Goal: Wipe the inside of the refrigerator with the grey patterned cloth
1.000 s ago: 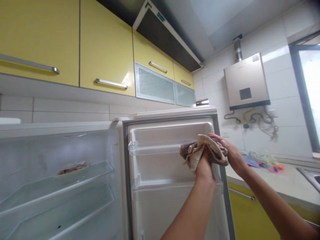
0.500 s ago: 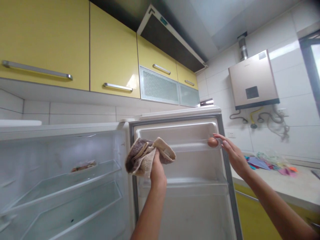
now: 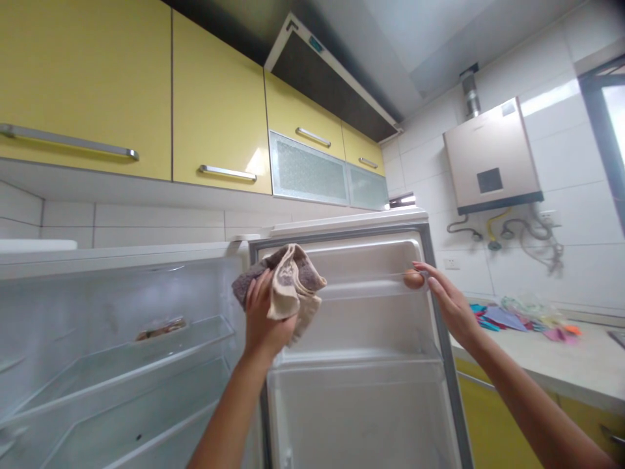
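Observation:
My left hand [image 3: 266,319] grips a crumpled beige and grey-brown cloth [image 3: 293,280], its fingers wrapped round the folds. The cloth is in front of the hinge side of the open fridge door [image 3: 351,326]. My right hand [image 3: 452,303] reaches to the door's outer edge, fingers stretched out and thumb apart. Its fingertips are at the end of the clear upper door shelf [image 3: 361,286], right by a brown egg [image 3: 414,279]. Whether they touch the egg I cannot tell.
On the left, the open fridge compartment has glass shelves [image 3: 127,348] and a small packet [image 3: 161,328] on the upper one. Yellow cabinets [image 3: 219,98] hang above. At right, a counter [image 3: 551,358] carries colourful bags [image 3: 512,317] beneath a water heater [image 3: 493,156].
My left hand has moved left and turned, carrying the cloth left and slightly up, so more of my fingers show. My right hand stays at the door edge beside the egg.

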Motion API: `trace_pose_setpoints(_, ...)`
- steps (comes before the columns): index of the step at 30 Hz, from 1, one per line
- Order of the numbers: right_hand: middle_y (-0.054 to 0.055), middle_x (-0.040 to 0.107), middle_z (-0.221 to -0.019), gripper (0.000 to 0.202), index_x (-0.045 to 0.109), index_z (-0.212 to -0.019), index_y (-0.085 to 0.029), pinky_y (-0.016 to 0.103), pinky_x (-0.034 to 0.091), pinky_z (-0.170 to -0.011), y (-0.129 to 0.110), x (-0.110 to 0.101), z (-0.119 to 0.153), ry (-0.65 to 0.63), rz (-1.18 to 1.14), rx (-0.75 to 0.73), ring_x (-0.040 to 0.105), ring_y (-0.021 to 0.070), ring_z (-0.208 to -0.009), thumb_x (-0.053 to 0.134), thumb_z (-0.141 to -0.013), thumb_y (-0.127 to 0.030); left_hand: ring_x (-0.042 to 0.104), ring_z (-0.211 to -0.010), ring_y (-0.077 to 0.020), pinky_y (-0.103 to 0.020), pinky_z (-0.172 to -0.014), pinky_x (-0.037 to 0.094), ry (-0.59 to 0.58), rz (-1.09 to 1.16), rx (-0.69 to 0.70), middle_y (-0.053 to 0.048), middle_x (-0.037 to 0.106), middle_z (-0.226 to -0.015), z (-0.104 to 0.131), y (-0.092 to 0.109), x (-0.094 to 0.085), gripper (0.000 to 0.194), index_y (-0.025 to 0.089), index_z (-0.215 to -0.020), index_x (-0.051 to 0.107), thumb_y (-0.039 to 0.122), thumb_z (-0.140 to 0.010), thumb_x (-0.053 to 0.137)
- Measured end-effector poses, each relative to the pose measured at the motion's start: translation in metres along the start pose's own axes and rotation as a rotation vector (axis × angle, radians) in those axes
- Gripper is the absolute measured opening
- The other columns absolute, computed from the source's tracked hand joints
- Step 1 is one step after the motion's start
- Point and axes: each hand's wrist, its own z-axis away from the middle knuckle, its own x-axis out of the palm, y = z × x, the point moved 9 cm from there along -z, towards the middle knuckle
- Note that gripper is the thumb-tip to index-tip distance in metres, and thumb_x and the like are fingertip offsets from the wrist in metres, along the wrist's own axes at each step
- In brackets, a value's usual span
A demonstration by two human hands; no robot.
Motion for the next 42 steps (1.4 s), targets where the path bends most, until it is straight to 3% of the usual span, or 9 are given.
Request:
trace_pose_setpoints(2, 0.006, 0.061, -0.14, 0.047, 0.06, -0.127, -0.031, 0.051, 0.032, -0.12, 0.001, 0.001, 0.0, 0.017, 0.003, -0.007, 0.051, 0.0279, -0.135, 0.041, -0.094, -0.057, 0.063, -0.111, -0.0327, -0.046, -0.104, 0.045, -0.345, -0.516, 0.177, -0.01, 0.073, -0.107, -0.022, 0.013, 0.015, 0.027, 0.023, -0.091, 0.066, 0.036, -0.068, 0.068)
trace_pose_setpoints(4, 0.006, 0.061, -0.14, 0.047, 0.059, -0.129, -0.03, 0.051, 0.032, -0.119, 0.002, 0.002, 0.0, 0.029, 0.012, -0.019, 0.051, 0.0278, -0.135, 0.04, -0.094, -0.057, 0.067, -0.089, -0.0288, -0.04, -0.082, 0.05, -0.619, -0.773, 0.116, -0.008, 0.075, -0.092, -0.042, 0.005, 0.025, 0.027, 0.025, -0.091, 0.068, 0.044, -0.074, 0.058)
trace_pose_setpoints(9, 0.008, 0.06, -0.14, 0.049, 0.057, -0.13, -0.028, 0.052, 0.033, -0.118, 0.002, 0.006, 0.001, 0.046, 0.018, -0.018, 0.051, 0.0279, -0.134, 0.04, -0.093, -0.057, 0.064, -0.07, -0.0199, -0.028, -0.057, 0.041, -1.073, -0.73, -0.024, -0.004, 0.074, -0.083, -0.055, 0.013, 0.074, 0.03, 0.021, -0.085, 0.07, 0.041, -0.067, 0.056)
trace_pose_setpoints(18, 0.01, 0.06, -0.137, 0.048, 0.056, -0.127, -0.028, 0.053, 0.038, -0.114, 0.003, 0.01, 0.0, 0.048, -0.003, -0.002, 0.052, 0.0276, -0.132, 0.046, -0.091, -0.057, 0.067, -0.08, -0.0235, -0.031, -0.065, 0.047, -1.117, -0.615, 0.261, -0.008, 0.077, -0.098, -0.012, 0.077, 0.183, 0.039, 0.022, -0.093, 0.074, 0.045, -0.068, 0.055)
trace_pose_setpoints(24, 0.012, 0.06, -0.137, 0.051, 0.057, -0.127, -0.026, 0.052, 0.044, -0.11, 0.012, 0.007, -0.001, 0.077, 0.039, -0.016, 0.054, 0.03, -0.131, 0.049, -0.088, -0.059, 0.071, -0.086, -0.0284, -0.034, -0.068, 0.052, -1.104, -0.63, 0.346, -0.012, 0.078, -0.103, 0.008, 0.107, 0.225, 0.039, 0.023, -0.094, 0.074, 0.047, -0.068, 0.056)
trace_pose_setpoints(28, 0.013, 0.065, -0.13, 0.05, 0.059, -0.123, -0.024, 0.054, 0.044, -0.108, 0.014, 0.006, -0.002, 0.073, 0.105, -0.058, 0.058, 0.0313, -0.124, 0.048, -0.089, -0.059, 0.072, -0.094, -0.0345, -0.041, -0.073, 0.055, -1.024, -0.656, 0.412, -0.012, 0.077, -0.106, 0.018, 0.112, 0.223, 0.044, 0.025, -0.1, 0.069, 0.055, -0.07, 0.055)
trace_pose_setpoints(33, 0.012, 0.061, -0.138, 0.056, 0.056, -0.129, -0.027, 0.053, 0.045, -0.109, 0.013, 0.008, 0.0, 0.023, 0.07, -0.017, 0.056, 0.031, -0.129, 0.048, -0.087, -0.063, 0.072, -0.093, -0.0346, -0.046, -0.075, 0.057, -0.871, -0.652, 0.523, -0.01, 0.076, -0.106, 0.025, 0.103, 0.195, 0.049, 0.025, -0.108, 0.059, 0.059, -0.073, 0.055)
trace_pose_setpoints(38, 0.009, 0.059, -0.141, 0.051, 0.054, -0.13, -0.031, 0.054, 0.043, -0.112, 0.013, 0.01, 0.003, 0.008, 0.046, 0.041, 0.057, 0.029, -0.13, 0.048, -0.089, -0.06, 0.068, -0.097, -0.0313, -0.046, -0.083, 0.056, -0.671, -0.688, 0.626, -0.009, 0.072, -0.104, 0.02, 0.078, 0.14, 0.043, 0.021, -0.108, 0.058, 0.052, -0.078, 0.058)
trace_pose_setpoints(42, 0.008, 0.059, -0.141, 0.05, 0.053, -0.131, -0.032, 0.056, 0.044, -0.111, 0.016, 0.011, 0.003, 0.006, 0.048, 0.035, 0.059, 0.0289, -0.127, 0.046, -0.09, -0.06, 0.061, -0.115, -0.031, -0.049, -0.103, 0.049, -0.504, -0.661, 0.653, -0.012, 0.066, -0.123, 0.02, 0.045, 0.087, 0.057, 0.018, -0.129, 0.052, 0.048, -0.081, 0.061)
